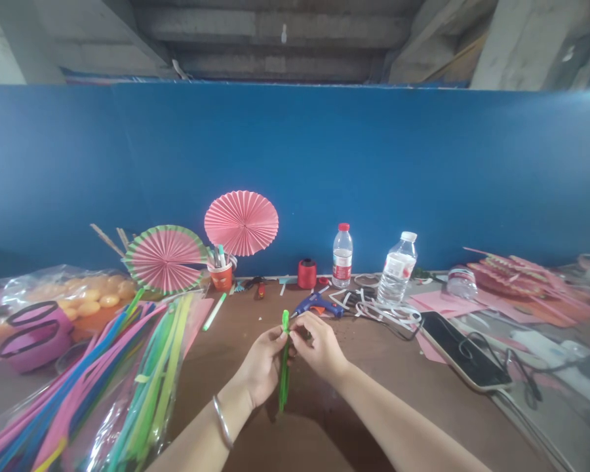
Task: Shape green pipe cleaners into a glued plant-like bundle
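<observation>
green bundle [284, 387]: hanging toward 6 o'clock, fingers kinda hiding its middle
hands: left [265, 364] and right [322, 344] both pinching it
glue gun [314, 303]: peeking out past the right at 1 o'clock
colored strips [86, 393]: running off-frame, 8 o'clock

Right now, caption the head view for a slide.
Two bare hands hold a green strip bundle above a brown table.

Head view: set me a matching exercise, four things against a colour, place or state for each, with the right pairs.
Things:
1. Glue gun
2. Phone
3. Green strips
4. Bracelet

Matches:
A. Silver, around a wrist
B. Screen up and dark
C. Held by left hand and right hand
D. Mostly blue

Right pairs: 1-D, 2-B, 3-C, 4-A
</observation>
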Demonstrator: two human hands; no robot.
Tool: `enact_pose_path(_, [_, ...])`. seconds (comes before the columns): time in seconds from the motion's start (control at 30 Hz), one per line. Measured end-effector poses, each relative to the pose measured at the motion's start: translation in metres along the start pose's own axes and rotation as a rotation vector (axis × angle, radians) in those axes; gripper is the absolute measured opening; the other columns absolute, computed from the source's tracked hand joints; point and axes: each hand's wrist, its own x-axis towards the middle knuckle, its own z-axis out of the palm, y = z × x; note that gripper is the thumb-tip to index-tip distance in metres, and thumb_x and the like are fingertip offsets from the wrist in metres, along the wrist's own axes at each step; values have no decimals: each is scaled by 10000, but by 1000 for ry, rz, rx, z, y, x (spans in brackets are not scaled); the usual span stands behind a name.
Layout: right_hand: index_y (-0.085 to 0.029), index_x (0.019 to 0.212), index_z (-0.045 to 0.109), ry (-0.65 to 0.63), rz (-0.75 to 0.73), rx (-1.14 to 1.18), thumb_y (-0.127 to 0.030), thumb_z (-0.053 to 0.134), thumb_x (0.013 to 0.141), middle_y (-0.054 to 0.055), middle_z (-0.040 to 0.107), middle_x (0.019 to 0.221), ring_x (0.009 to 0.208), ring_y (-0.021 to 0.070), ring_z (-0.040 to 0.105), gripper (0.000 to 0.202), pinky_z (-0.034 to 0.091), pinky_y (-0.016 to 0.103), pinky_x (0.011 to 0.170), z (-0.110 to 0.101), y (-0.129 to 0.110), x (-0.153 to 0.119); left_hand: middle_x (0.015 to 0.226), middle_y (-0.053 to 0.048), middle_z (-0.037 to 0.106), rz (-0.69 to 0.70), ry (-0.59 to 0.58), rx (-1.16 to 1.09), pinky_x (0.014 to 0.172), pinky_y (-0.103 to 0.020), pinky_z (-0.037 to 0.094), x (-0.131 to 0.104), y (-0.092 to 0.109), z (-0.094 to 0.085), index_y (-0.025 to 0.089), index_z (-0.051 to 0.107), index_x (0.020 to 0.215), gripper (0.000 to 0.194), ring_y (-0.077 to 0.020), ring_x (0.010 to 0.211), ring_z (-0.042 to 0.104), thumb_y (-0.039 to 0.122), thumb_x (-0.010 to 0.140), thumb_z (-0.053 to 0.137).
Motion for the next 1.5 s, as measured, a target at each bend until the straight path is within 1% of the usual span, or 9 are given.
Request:
enact_pose_path(0.23, [-183,713,621,78,65,74,-130,553,746,29,615,719,675,148,573,93,457,259,645,3,1,1,552,6,551,60,22,28,501,-195,399,4,-3,-3,101,581,693,159,-71,483,492,219,672,687])
enact_pose_path(0.33, [-174,689,617,92,191,89,-146,544,742,25,626,683,642,151,575,95,457,263,617,5,-1,0,569,17,560,118,63,41,520,-178,402,7,-6,-6,117,568,676,161,-66,506,508,215,665,694])
enact_pose_path(0.5, [-154,752,646,55,431,303,-217,553,740,32,651,671,588,148,578,113,467,252,548,9,-1,0,579,35,554,173,107,55,496,-150,381,7,-7,-5,134,563,676,162,-48,488,494,220,657,698])
enact_pose_path(0.83, [-143,660,614,-6,577,608,-310,605,689,3,591,543,470,117,521,170,402,229,470,10,4,5,519,45,522,172,69,87,451,-161,382,5,-4,-3,143,532,682,167,-54,442,457,241,681,666])
enact_pose_path(0.93, [-143,599,580,-16,590,666,-323,625,662,-24,538,506,447,92,477,195,387,219,471,13,6,6,572,52,544,272,106,223,457,-192,422,4,-3,-2,177,520,763,152,-78,465,491,263,708,633])
enact_pose_path(1.07, [-148,579,557,11,603,673,-301,601,668,-51,463,468,423,75,411,183,356,209,454,16,8,6,571,38,560,421,189,563,444,-210,432,2,-2,-1,179,536,770,125,-105,469,521,295,748,575])
enact_pose_path(1.17, [-147,602,567,44,600,632,-256,573,678,-40,498,500,447,82,432,133,362,210,474,16,5,6,582,21,576,469,225,705,458,-223,446,1,-1,-3,175,545,776,128,-122,485,543,301,762,549])
enact_pose_path(1.3, [-148,635,618,94,573,507,-218,603,667,-4,586,584,535,115,497,78,384,224,533,11,-3,5,620,5,603,444,263,733,492,-233,456,2,-2,-6,170,557,813,154,-139,534,571,313,759,542])
enact_pose_path(1.5, [-183,701,646,176,285,72,-189,578,741,13,644,683,603,134,559,79,416,224,600,7,-11,-3,652,5,623,495,346,883,533,-238,441,4,-2,-9,188,567,781,134,-142,560,569,317,750,542])
